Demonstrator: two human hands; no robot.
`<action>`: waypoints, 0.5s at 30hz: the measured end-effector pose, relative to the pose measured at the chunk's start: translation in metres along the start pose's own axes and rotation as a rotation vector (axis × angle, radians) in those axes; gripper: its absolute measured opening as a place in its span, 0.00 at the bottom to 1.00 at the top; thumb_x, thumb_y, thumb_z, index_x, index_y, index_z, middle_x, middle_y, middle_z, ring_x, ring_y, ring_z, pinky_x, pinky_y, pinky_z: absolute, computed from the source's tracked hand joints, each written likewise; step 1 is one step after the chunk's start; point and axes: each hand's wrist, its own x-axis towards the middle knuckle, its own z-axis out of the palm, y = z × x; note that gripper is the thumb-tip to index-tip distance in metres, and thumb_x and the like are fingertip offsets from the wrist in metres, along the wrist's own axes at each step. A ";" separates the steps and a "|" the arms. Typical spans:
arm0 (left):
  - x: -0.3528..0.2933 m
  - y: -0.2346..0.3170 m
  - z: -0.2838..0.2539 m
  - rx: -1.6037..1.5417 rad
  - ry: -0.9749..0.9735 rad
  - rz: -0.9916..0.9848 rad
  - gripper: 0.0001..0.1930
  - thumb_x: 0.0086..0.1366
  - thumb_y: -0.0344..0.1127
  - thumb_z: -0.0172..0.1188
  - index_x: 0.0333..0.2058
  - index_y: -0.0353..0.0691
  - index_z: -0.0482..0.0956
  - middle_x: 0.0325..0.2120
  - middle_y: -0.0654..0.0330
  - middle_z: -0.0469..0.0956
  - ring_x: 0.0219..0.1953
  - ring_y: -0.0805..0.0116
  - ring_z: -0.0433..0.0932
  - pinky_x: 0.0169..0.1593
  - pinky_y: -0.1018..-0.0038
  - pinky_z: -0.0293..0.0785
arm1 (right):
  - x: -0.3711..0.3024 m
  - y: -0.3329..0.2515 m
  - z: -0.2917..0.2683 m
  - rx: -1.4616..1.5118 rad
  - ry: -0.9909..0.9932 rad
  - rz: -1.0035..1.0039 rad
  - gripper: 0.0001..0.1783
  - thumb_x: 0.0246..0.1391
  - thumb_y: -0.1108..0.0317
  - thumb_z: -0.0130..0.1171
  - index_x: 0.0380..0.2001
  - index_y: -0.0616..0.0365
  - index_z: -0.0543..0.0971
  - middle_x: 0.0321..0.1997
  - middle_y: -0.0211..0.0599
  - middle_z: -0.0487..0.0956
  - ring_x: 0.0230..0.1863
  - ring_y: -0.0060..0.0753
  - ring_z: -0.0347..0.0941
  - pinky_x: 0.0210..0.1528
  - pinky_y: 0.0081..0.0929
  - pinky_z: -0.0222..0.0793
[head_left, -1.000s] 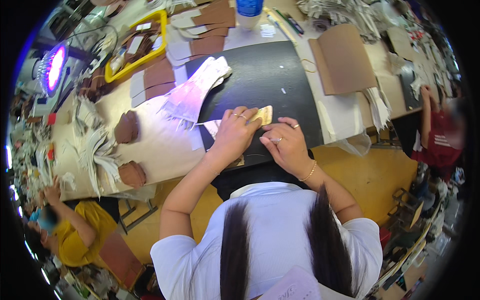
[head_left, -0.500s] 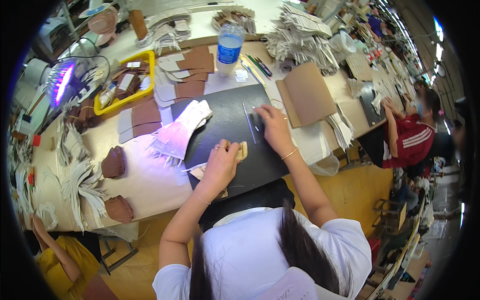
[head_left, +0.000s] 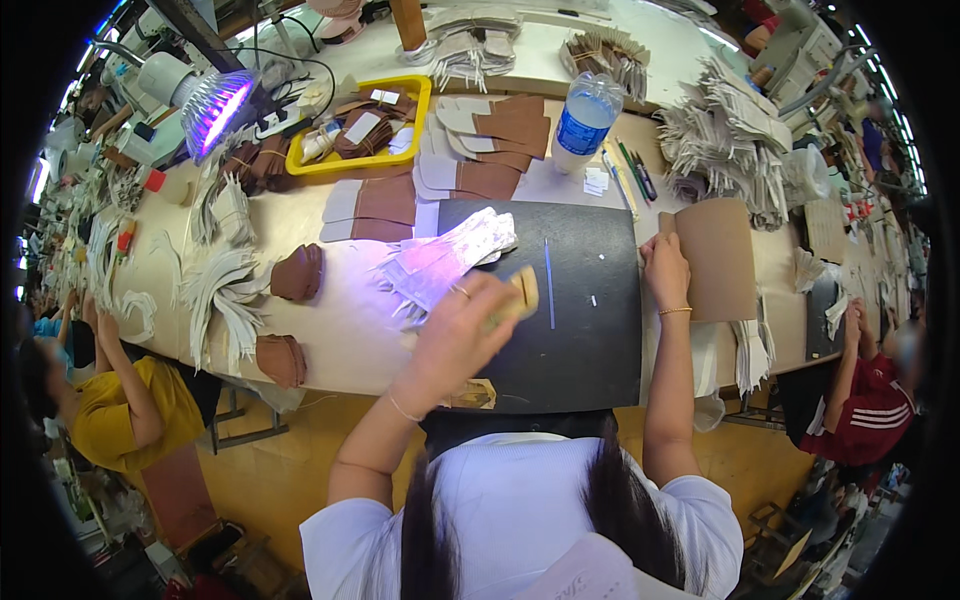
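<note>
My left hand (head_left: 465, 325) is closed around a small beige pad (head_left: 526, 290) with a dark line on it, raised over the black work mat (head_left: 590, 350). My right hand (head_left: 667, 268) has its fingers curled at the left edge of a brown cardboard folder (head_left: 715, 255), right of the mat. A fanned bundle of pale strips (head_left: 465, 245), partly lit violet, lies over the mat's left side. On the mat are a thin blue-grey rod (head_left: 549, 285) and tiny white bits. Near its front edge a tan scrap (head_left: 474, 394) shows below my left wrist.
A lit lamp (head_left: 218, 112) hangs at the left near a yellow tray (head_left: 420, 125) of brown pieces. Brown-and-grey panels (head_left: 490, 150) lie behind the mat. A water bottle (head_left: 586, 128) and pens (head_left: 635, 170) stand farther right. People (head_left: 130, 410) work on both sides.
My right hand has left the mat and moved right to the cardboard folder. My left hand has lifted with the beige pad. The whole view has turned.
</note>
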 end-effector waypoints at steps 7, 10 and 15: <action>0.058 -0.057 -0.013 0.181 0.051 0.009 0.16 0.58 0.29 0.69 0.46 0.39 0.81 0.43 0.53 0.82 0.46 0.53 0.80 0.50 0.63 0.76 | -0.016 0.019 0.003 0.408 0.185 -0.109 0.07 0.67 0.67 0.53 0.36 0.60 0.72 0.41 0.47 0.76 0.40 0.53 0.76 0.44 0.44 0.71; 0.059 -0.075 -0.011 0.315 0.050 0.039 0.19 0.58 0.32 0.70 0.50 0.41 0.82 0.48 0.53 0.81 0.47 0.52 0.80 0.49 0.63 0.78 | -0.034 0.016 -0.002 0.509 0.285 -0.129 0.06 0.68 0.70 0.53 0.37 0.61 0.72 0.38 0.45 0.77 0.36 0.47 0.75 0.42 0.38 0.70; 0.038 -0.034 -0.004 0.251 0.024 0.190 0.20 0.58 0.33 0.71 0.50 0.37 0.82 0.49 0.48 0.81 0.45 0.50 0.83 0.50 0.62 0.80 | -0.057 0.005 -0.012 0.769 0.281 -0.003 0.05 0.68 0.71 0.53 0.39 0.62 0.74 0.32 0.37 0.80 0.32 0.29 0.76 0.39 0.27 0.71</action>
